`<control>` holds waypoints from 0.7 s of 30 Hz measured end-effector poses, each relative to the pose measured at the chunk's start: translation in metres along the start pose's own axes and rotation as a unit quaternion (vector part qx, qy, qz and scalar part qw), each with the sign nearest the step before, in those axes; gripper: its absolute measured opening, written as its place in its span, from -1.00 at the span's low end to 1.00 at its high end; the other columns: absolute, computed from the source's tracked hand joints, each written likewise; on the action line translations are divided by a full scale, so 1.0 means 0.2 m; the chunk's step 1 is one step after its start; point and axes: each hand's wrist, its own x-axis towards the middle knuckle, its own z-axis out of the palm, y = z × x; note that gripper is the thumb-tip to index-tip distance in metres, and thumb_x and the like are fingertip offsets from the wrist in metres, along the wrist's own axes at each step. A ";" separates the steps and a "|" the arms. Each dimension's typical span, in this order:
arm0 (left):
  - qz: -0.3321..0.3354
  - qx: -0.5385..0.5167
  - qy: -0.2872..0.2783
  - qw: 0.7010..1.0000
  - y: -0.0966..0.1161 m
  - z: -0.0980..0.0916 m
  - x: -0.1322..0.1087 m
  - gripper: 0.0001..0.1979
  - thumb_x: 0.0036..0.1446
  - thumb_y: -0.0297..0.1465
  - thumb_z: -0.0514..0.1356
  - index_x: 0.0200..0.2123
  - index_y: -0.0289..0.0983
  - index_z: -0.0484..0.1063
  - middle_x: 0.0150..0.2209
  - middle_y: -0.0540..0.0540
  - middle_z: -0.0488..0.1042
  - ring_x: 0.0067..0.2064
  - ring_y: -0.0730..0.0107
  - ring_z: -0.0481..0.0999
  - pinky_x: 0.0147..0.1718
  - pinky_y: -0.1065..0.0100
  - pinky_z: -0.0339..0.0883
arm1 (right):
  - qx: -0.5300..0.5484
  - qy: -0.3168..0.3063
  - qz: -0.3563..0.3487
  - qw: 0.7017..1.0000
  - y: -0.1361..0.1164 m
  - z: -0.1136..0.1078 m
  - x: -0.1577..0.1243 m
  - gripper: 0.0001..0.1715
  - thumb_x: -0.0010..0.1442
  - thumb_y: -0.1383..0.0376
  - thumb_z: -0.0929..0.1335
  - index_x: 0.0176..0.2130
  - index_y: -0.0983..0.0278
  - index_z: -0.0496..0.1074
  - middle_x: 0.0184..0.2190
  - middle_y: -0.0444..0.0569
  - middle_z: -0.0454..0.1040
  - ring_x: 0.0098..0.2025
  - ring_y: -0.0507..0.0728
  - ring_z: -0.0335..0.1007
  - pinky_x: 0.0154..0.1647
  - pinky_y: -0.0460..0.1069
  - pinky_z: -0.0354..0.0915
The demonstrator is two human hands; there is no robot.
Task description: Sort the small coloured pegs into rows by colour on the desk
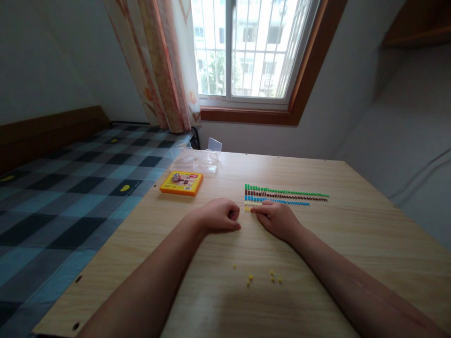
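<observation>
My left hand (220,215) rests on the wooden table (352,244) curled into a loose fist, with nothing visible in it. Just right of it, my right hand (276,217) lies with fingers pinched together at the left end of a short yellow row of tiny pieces (248,209). Beyond that row lie three longer rows: green (285,190), brown (287,196) and blue (278,201). Several loose yellow pieces (260,278) are scattered on the table between my forearms.
An orange-yellow box (182,182) lies at the table's left side, with clear plastic packaging (195,159) behind it. A bed with a blue checked cover (52,202) adjoins the table's left edge. A window and curtain (165,65) are beyond.
</observation>
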 end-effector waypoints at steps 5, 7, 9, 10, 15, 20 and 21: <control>0.001 -0.002 0.000 1.000 -0.01 0.00 0.00 -0.77 -0.06 -0.27 0.30 -0.56 -0.23 0.33 -0.55 0.10 0.34 -0.47 0.44 0.26 -0.50 0.36 0.03 | 0.010 -0.002 -0.002 1.000 0.00 0.00 0.00 -0.68 0.31 0.32 0.31 -0.08 0.10 0.64 -0.28 -0.06 0.59 -0.31 0.09 0.48 -0.28 -0.06 0.28; 0.003 -0.003 0.000 1.000 -0.02 0.01 0.00 -0.76 -0.06 -0.26 0.30 -0.56 -0.23 0.32 -0.56 0.10 0.34 -0.48 0.45 0.25 -0.50 0.36 0.03 | 0.011 -0.001 0.001 1.000 0.01 0.00 0.00 -0.67 0.30 0.32 0.31 -0.07 0.10 0.64 -0.27 -0.06 0.59 -0.30 0.09 0.49 -0.26 -0.06 0.28; 0.002 -0.005 0.000 1.000 -0.02 0.00 0.01 -0.75 -0.06 -0.26 0.30 -0.56 -0.24 0.31 -0.56 0.10 0.33 -0.48 0.45 0.24 -0.50 0.36 0.02 | 0.008 -0.001 0.005 1.000 0.01 0.00 0.00 -0.68 0.31 0.32 0.31 -0.09 0.10 0.64 -0.26 -0.06 0.59 -0.29 0.10 0.49 -0.25 -0.05 0.29; 0.001 -0.007 0.000 1.000 -0.02 0.00 0.00 -0.74 -0.05 -0.25 0.30 -0.56 -0.24 0.31 -0.56 0.10 0.32 -0.48 0.45 0.24 -0.50 0.36 0.02 | 0.006 -0.002 0.006 1.000 0.01 0.00 0.00 -0.69 0.31 0.31 0.31 -0.10 0.10 0.64 -0.26 -0.06 0.59 -0.29 0.10 0.49 -0.25 -0.05 0.29; -0.001 -0.003 0.002 1.000 -0.01 0.00 -0.01 -0.68 0.05 -0.19 0.24 -0.58 -0.24 0.27 -0.57 0.09 0.28 -0.49 0.47 0.21 -0.50 0.36 -0.02 | 0.006 0.004 0.008 1.000 0.00 0.00 0.00 -0.68 0.32 0.32 0.31 -0.07 0.11 0.64 -0.28 -0.06 0.58 -0.29 0.10 0.48 -0.26 -0.05 0.27; 0.036 0.034 0.078 0.996 -0.01 0.01 0.01 -0.57 0.20 -0.16 0.16 -0.62 -0.26 0.25 -0.62 0.08 0.22 -0.52 0.49 0.17 -0.50 0.35 -0.02 | -0.003 0.003 0.004 1.000 -0.01 -0.01 0.00 -0.68 0.32 0.30 0.32 -0.06 0.09 0.64 -0.28 -0.05 0.58 -0.30 0.10 0.49 -0.27 -0.06 0.28; 0.049 0.046 0.112 0.991 0.00 0.00 0.01 -0.55 0.23 -0.16 0.15 -0.64 -0.26 0.23 -0.62 0.07 0.22 -0.52 0.49 0.17 -0.50 0.35 -0.02 | -0.003 0.000 0.003 1.000 -0.01 -0.01 0.01 -0.69 0.33 0.29 0.32 -0.07 0.08 0.64 -0.27 -0.06 0.59 -0.29 0.10 0.49 -0.27 -0.06 0.28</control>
